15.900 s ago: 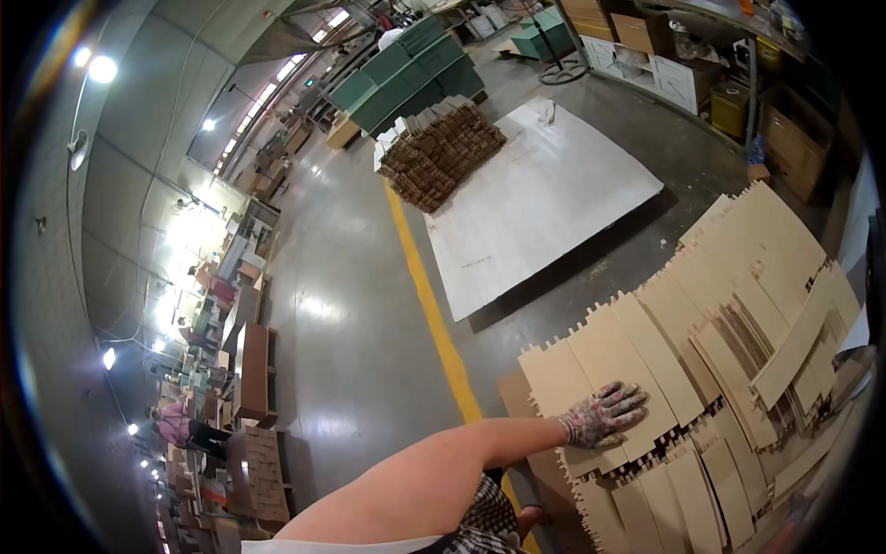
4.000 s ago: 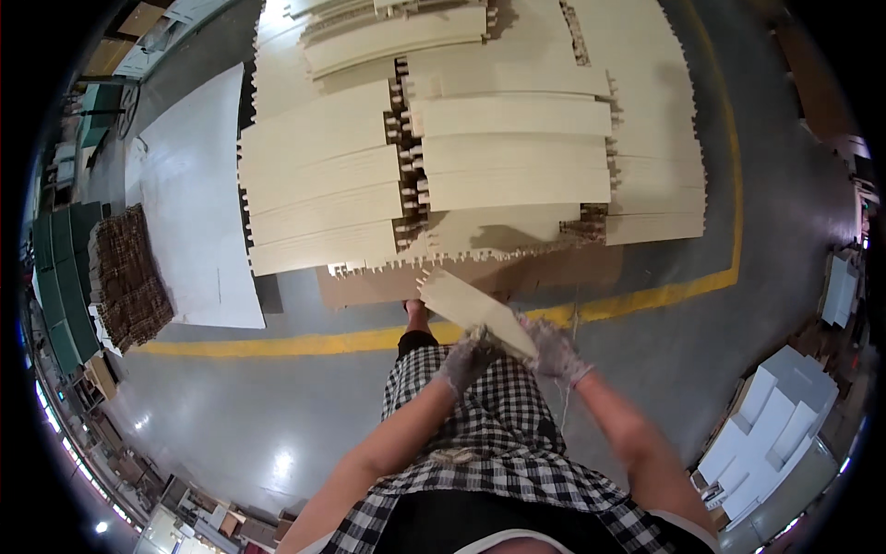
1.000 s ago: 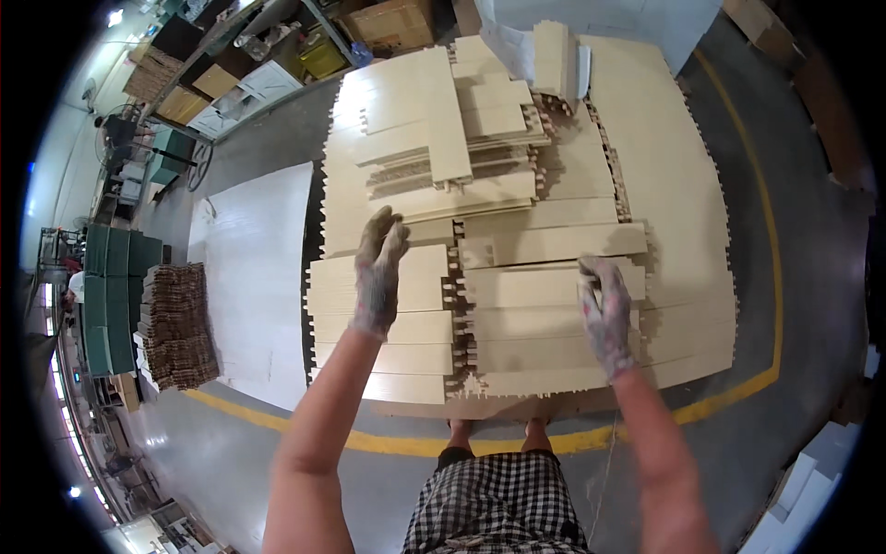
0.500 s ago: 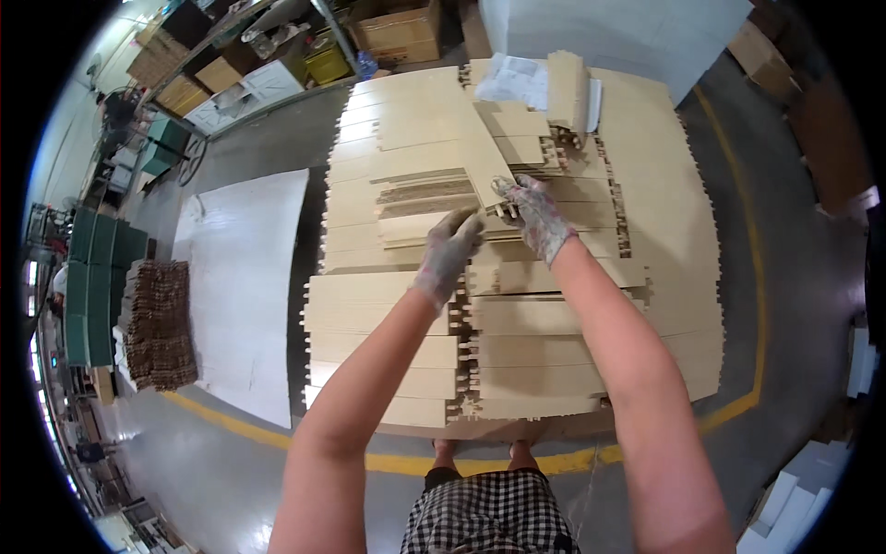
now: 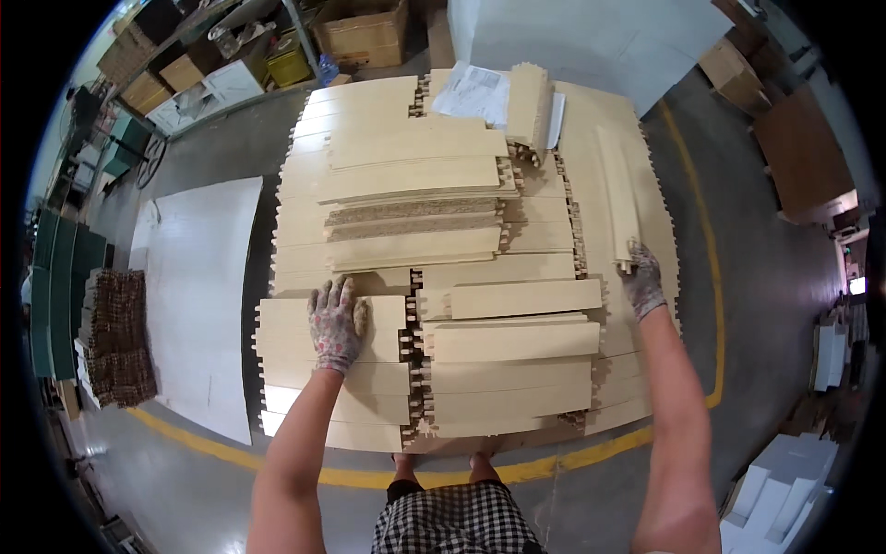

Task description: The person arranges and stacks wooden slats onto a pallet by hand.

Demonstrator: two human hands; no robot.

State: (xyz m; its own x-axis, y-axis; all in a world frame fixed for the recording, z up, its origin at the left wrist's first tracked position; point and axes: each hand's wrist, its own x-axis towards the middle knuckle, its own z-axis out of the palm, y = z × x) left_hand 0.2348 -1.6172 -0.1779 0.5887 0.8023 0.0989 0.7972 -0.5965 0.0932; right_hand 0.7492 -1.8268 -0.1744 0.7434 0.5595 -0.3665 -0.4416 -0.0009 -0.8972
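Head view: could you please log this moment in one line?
left hand: open, over pale boards; right hand: gripping narrow board, near end; paper sheet: far side

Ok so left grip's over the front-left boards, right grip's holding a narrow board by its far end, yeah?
Not the far end: the head view shows the right grip holding the narrow board by its near end, the one closest to the person. The rest is right: the left grip is over the front-left boards.
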